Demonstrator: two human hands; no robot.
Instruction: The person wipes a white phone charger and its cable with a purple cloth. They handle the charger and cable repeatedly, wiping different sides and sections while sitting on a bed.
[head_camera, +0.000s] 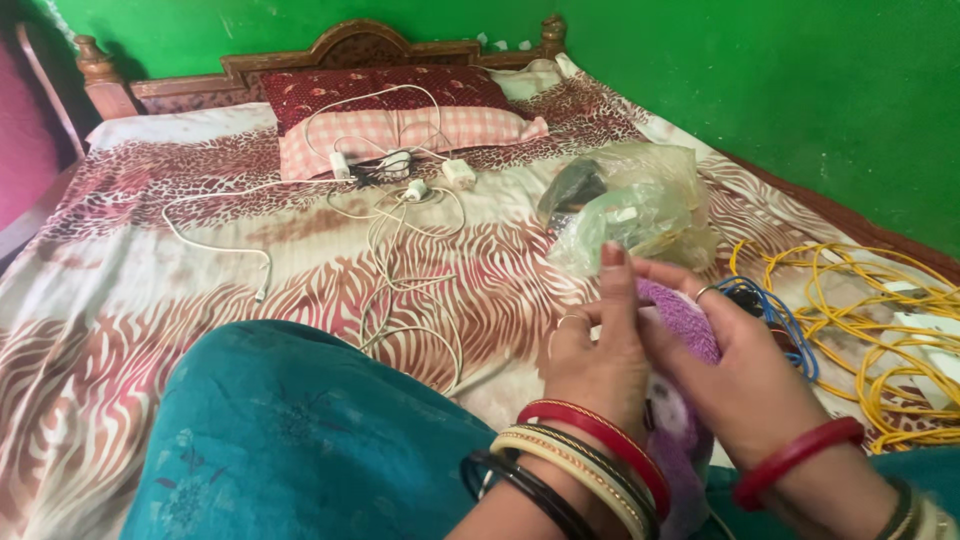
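Note:
Both of my hands are closed around a fuzzy purple cloth pouch (683, 318) at the lower right. My left hand (598, 345) grips its near side, with rings on the fingers and several bangles at the wrist. My right hand (745, 360) wraps its far side, a red bangle on that wrist. The pouch's lower part runs down between my wrists. Just beyond my fingers lies a crumpled clear plastic bag (632, 205) with dark items inside. Blue wire (785, 318) shows beside my right hand.
A tangle of yellow cable (868, 300) lies at the right. White chargers and cords (400, 185) sprawl mid-bed in front of a checked pillow (400, 128). The zebra-print bedsheet (120, 290), wooden headboard (350, 45), green wall and my teal-clad knee (290, 440) fill the rest.

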